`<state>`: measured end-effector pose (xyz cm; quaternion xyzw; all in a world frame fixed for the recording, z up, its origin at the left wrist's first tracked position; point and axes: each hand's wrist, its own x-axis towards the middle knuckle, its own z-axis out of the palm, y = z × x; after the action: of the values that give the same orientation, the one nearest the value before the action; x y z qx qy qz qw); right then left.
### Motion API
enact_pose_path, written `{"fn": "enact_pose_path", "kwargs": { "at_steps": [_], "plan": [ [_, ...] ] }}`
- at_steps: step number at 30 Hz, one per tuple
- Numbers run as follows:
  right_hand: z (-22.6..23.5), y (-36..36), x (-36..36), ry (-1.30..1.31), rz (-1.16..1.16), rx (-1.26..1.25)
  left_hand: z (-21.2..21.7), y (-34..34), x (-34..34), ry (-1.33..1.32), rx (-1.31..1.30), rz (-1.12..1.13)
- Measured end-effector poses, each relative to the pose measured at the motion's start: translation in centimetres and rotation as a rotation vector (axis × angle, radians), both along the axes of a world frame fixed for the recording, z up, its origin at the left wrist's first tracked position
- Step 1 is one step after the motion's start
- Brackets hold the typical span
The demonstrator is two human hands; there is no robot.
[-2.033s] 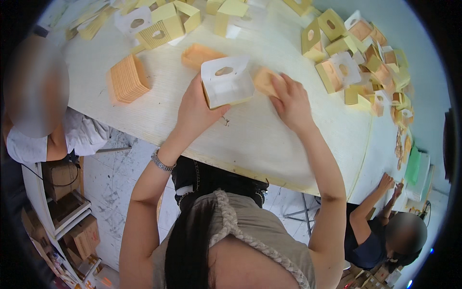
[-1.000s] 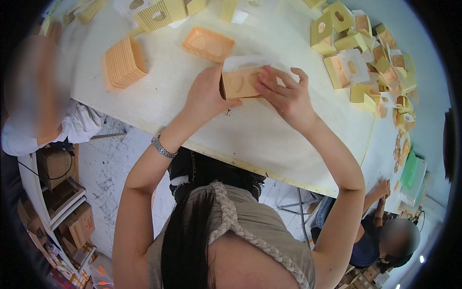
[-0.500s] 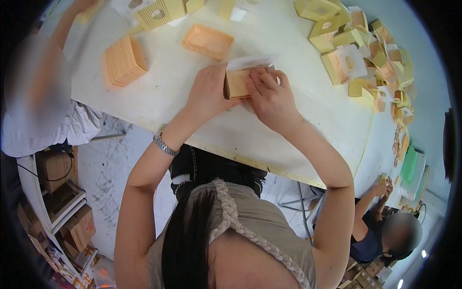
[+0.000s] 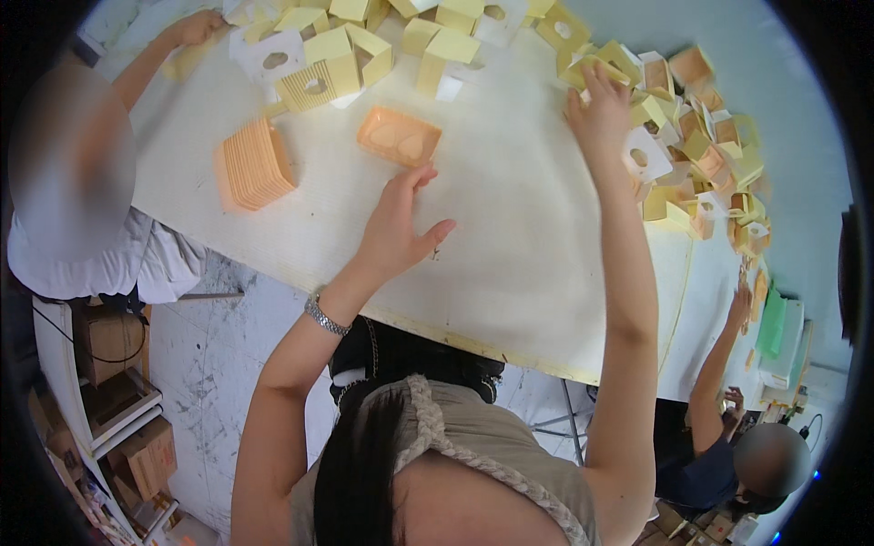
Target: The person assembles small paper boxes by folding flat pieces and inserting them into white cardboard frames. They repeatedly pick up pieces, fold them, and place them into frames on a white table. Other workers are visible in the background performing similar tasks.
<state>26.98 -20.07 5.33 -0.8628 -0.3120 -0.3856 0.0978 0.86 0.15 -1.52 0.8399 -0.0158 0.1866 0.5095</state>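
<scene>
My left hand is open and empty, thumb spread from the fingers. Its fingertips are beside the near edge of a shallow orange tray with two round hollows. My right arm stretches far forward, and my right hand lies over the near-left side of a pile of small boxes. Its fingers are spread against a pale yellow box, and what is under the palm is hidden. Left of the single tray stands a stack of nested orange trays.
Yellow boxes with white cut-out flaps stand along the far side of the white table. More boxes heap up at the right. One co-worker's hand is at far left; another co-worker's arm reaches in at right.
The small box that was between both hands has left the middle of the table. My right hand has moved far forward and right to the pile; my left hand is now empty.
</scene>
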Motion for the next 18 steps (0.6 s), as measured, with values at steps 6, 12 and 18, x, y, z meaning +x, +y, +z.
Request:
{"fn": "enact_pose_path", "kwargs": {
  "at_steps": [6,12,18],
  "plan": [
    [2.5,0.8,10.9,0.517,-0.639,-0.384,0.1,0.1,0.3,0.054,-0.063,-0.021],
    [6.2,0.7,-4.9,0.011,0.4,-0.047,-0.1,0.1,0.0,-0.06,-0.606,0.003],
    [0.3,2.3,-15.7,0.697,0.942,0.18,0.8,3.9,-3.5,0.248,-0.472,-0.343]
  ]
}}
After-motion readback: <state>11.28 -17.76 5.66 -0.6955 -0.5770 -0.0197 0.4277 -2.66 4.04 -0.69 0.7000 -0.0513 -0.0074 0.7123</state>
